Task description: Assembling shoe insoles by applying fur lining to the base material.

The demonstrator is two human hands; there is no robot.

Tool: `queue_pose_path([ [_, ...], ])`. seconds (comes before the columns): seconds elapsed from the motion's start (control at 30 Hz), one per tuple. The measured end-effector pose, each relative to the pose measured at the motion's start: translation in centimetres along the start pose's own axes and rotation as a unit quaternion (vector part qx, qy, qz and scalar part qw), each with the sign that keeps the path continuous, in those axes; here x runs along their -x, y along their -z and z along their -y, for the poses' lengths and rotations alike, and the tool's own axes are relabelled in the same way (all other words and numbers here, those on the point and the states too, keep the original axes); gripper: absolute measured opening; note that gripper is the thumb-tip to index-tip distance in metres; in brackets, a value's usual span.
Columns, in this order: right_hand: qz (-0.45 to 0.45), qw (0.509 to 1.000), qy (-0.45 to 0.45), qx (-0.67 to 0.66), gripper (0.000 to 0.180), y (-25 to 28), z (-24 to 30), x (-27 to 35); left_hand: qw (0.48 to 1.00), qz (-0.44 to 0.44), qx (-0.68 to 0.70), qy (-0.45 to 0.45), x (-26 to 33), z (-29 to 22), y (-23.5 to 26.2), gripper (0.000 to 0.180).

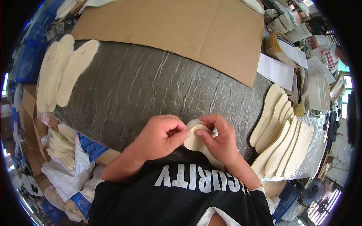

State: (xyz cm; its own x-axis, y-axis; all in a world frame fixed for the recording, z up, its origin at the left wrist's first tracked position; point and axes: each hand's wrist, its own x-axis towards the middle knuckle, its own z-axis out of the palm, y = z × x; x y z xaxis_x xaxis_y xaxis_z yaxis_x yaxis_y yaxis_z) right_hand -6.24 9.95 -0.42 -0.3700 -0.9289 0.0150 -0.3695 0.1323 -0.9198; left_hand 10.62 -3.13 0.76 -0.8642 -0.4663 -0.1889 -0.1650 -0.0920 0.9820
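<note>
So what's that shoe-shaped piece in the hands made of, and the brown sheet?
The shoe-shaped piece looks like soft cream foam or felt: matte, with a fuzzy edge, though which one is unclear. The brown sheet looks like cardboard: flat, dull and stiff, with straight cut edges.

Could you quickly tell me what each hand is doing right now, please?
Left hand: closed, pinching the edge of the cream insole.
Right hand: closed on the same insole, thumb on top.

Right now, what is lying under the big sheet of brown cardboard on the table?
The brown cardboard lies on the table's crinkled grey covering, which runs under its near edge. A white paper shows beside its right corner. Anything beneath the cardboard itself is covered and cannot be seen.
</note>
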Motion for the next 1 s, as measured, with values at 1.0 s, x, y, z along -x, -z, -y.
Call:
queue_pose_path([
  [1.0,0.101,0.992,0.056,-0.045,0.026,0.4,-1.6,-0.6,0.998,-0.050,-0.024,0.000,2.0,0.7,0.5,0.016],
])
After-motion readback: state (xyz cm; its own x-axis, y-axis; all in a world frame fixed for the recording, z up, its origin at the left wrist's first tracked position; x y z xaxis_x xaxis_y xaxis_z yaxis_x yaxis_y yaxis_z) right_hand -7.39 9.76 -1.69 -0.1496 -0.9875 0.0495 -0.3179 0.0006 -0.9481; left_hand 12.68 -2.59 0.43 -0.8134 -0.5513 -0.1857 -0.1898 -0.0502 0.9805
